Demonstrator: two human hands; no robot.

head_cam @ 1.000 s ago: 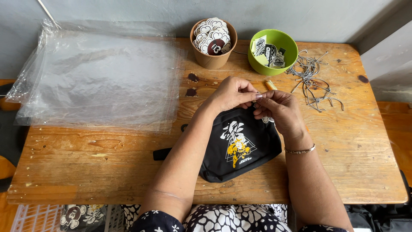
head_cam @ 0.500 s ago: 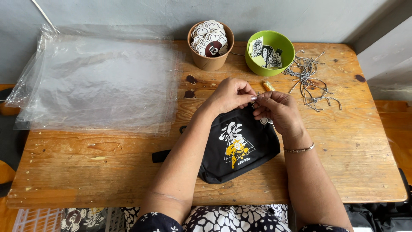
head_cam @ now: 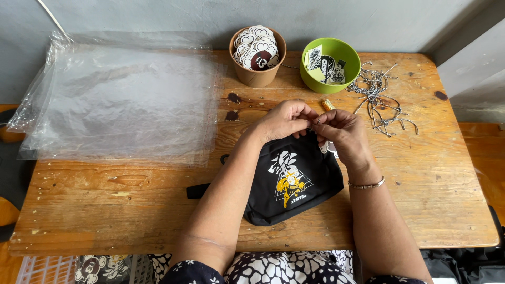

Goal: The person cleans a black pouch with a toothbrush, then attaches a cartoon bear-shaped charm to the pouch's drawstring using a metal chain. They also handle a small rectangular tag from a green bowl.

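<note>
Both hands, left (head_cam: 284,120) and right (head_cam: 344,134), meet with fingertips pinched together, forearms angled inward

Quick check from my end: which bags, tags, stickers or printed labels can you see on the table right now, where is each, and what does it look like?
Clear plastic bags: flat stack, table's left half.
Round stickers: white and dark, heaped in the brown cup at the back.
Printed tags: black, white and pale yellow, in the green bowl beside it.
Black pouch: white and yellow print, under the left hand and right hand.
</note>
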